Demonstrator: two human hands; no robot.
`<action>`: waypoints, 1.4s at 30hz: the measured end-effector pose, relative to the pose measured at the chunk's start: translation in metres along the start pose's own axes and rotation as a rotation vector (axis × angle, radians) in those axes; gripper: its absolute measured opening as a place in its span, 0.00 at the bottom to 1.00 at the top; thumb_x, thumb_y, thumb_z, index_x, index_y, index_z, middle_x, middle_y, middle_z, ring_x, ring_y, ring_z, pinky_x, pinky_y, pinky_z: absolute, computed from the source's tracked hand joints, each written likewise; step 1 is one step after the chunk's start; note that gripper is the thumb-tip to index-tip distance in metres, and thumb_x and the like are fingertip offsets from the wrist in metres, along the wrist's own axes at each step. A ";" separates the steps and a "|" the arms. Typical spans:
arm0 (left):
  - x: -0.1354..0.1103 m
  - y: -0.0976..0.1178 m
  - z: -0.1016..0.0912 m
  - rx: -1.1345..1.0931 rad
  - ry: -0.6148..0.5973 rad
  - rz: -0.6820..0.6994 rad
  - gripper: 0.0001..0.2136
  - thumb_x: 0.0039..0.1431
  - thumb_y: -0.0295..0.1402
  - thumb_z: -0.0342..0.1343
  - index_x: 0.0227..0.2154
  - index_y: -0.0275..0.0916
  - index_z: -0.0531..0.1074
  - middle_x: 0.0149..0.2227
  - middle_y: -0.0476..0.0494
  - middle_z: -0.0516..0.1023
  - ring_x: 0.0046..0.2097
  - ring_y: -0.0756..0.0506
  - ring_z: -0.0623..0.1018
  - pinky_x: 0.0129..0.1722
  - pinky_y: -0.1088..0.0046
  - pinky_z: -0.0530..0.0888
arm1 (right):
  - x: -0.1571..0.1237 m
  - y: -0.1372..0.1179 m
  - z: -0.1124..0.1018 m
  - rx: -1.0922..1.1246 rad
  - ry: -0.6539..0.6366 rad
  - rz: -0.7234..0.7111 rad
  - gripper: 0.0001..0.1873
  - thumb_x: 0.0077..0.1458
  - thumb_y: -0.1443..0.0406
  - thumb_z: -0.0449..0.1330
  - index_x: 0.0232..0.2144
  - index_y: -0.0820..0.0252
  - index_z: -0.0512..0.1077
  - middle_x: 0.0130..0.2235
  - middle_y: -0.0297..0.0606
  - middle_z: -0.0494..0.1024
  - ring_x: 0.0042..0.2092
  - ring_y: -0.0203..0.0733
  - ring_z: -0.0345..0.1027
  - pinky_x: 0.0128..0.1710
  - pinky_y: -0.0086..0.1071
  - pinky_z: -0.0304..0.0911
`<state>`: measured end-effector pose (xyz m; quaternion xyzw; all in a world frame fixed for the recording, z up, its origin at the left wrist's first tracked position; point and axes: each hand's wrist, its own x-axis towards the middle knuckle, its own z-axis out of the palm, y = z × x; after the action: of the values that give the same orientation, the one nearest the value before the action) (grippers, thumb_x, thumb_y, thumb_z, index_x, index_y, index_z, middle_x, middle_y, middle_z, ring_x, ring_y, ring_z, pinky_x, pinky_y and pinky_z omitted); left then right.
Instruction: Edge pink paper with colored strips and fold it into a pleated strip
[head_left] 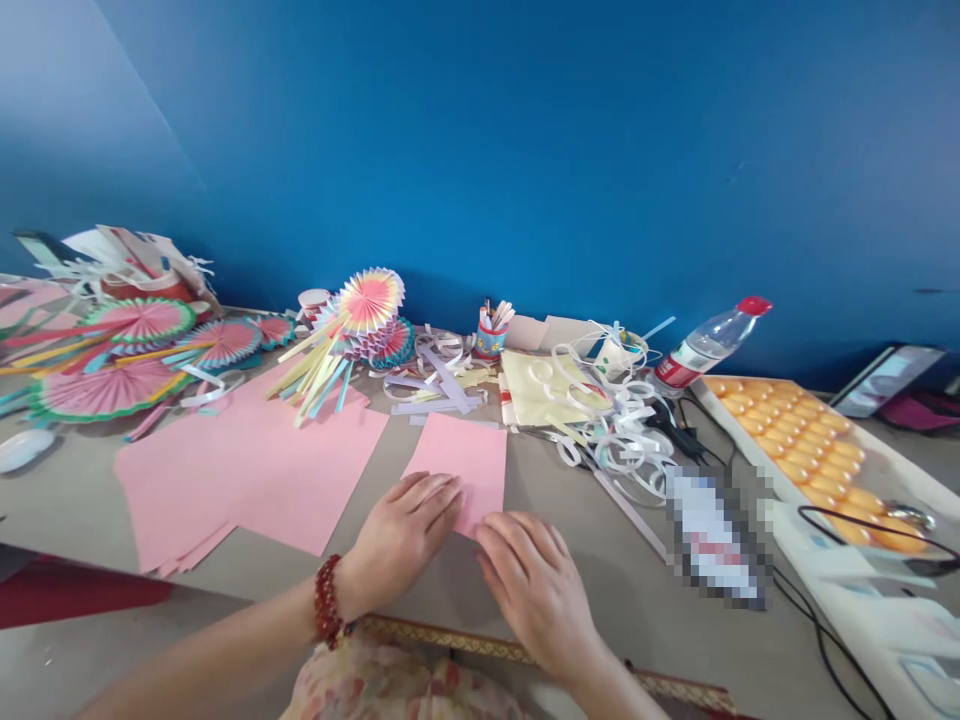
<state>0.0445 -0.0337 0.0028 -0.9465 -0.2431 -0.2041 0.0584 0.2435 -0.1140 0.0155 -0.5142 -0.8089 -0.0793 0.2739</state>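
A small rectangle of pink paper (469, 450) lies on the grey table in front of me. My left hand (401, 535) rests flat on its near left part, fingers stretched out together, with a red bead bracelet on the wrist. At the near right corner, my right hand (536, 580) has its fingers bent and pressed together on the paper's edge; the thumb is partly hidden. The hands are apart from each other. To the left spread larger pink sheets (277, 460), with some layered at the near end.
Pleated paper rosettes (371, 300) with streamers stand behind the sheets; more rosettes (112, 390) lie left. Curled paper strips (630, 430), a decorated pen cup (491, 338) and a tilted plastic bottle (705, 345) are at the back. Right is a tray of orange rounded pieces (802, 435).
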 end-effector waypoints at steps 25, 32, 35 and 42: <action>-0.029 -0.014 -0.003 -0.485 -0.204 -0.290 0.10 0.69 0.33 0.48 0.35 0.39 0.72 0.35 0.45 0.75 0.38 0.46 0.75 0.40 0.70 0.70 | -0.017 0.050 0.007 0.335 -0.308 0.110 0.12 0.67 0.63 0.51 0.37 0.56 0.74 0.38 0.38 0.79 0.40 0.41 0.71 0.40 0.33 0.65; -0.017 -0.023 -0.008 -0.571 -0.283 -0.360 0.12 0.69 0.34 0.47 0.32 0.39 0.73 0.33 0.46 0.76 0.36 0.47 0.76 0.35 0.73 0.69 | -0.001 0.053 0.006 0.413 -0.400 0.243 0.11 0.66 0.60 0.52 0.36 0.54 0.74 0.37 0.35 0.79 0.39 0.40 0.73 0.38 0.31 0.65; -0.016 -0.024 -0.009 -0.620 -0.299 -0.394 0.10 0.68 0.34 0.48 0.35 0.40 0.73 0.35 0.47 0.78 0.37 0.47 0.77 0.36 0.73 0.69 | 0.002 0.055 0.009 0.429 -0.413 0.275 0.10 0.65 0.61 0.53 0.34 0.55 0.73 0.36 0.35 0.79 0.37 0.40 0.72 0.36 0.31 0.64; -0.015 -0.026 -0.013 -0.606 -0.346 -0.393 0.10 0.67 0.33 0.49 0.31 0.39 0.71 0.32 0.48 0.76 0.34 0.47 0.75 0.33 0.74 0.67 | 0.008 0.058 0.005 0.481 -0.483 0.267 0.10 0.64 0.63 0.54 0.30 0.55 0.70 0.33 0.33 0.77 0.36 0.39 0.71 0.34 0.28 0.61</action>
<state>0.0154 -0.0198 0.0087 -0.8766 -0.3547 -0.1115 -0.3055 0.2899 -0.0790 0.0061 -0.5400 -0.7716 0.2731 0.1960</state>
